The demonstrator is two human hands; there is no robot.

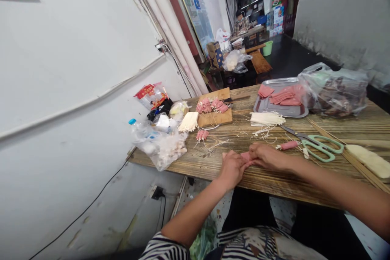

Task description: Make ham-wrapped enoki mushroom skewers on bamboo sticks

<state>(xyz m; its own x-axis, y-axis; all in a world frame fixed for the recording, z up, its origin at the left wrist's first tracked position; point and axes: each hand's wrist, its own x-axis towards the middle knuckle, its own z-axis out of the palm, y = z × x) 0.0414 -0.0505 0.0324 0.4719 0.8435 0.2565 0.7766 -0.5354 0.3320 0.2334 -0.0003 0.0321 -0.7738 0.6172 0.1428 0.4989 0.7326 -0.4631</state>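
Note:
Near the table's front edge, my left hand (233, 167) and my right hand (264, 155) are both closed on one pink meat slice (246, 157). My fingers hide most of it. Right of them lies a finished-looking meat roll (289, 145) with pale mushroom ends poking out. Beside that roll rest green-handled scissors (319, 146), blades pointing away to the left. A bunch of enoki mushrooms (266, 118) lies beyond my right hand. Farther left are small meat rolls (202, 134) and more skewered rolls (211, 105) on a wooden board (215, 118).
A metal tray (276, 110) with pink meat slices (284, 96) stands at the back right, against a full plastic bag (335, 89). Bags (161, 146) crowd the left end by the wall. Thin wooden skewers (359, 164) lie at right. A person (241, 23) sits in the background.

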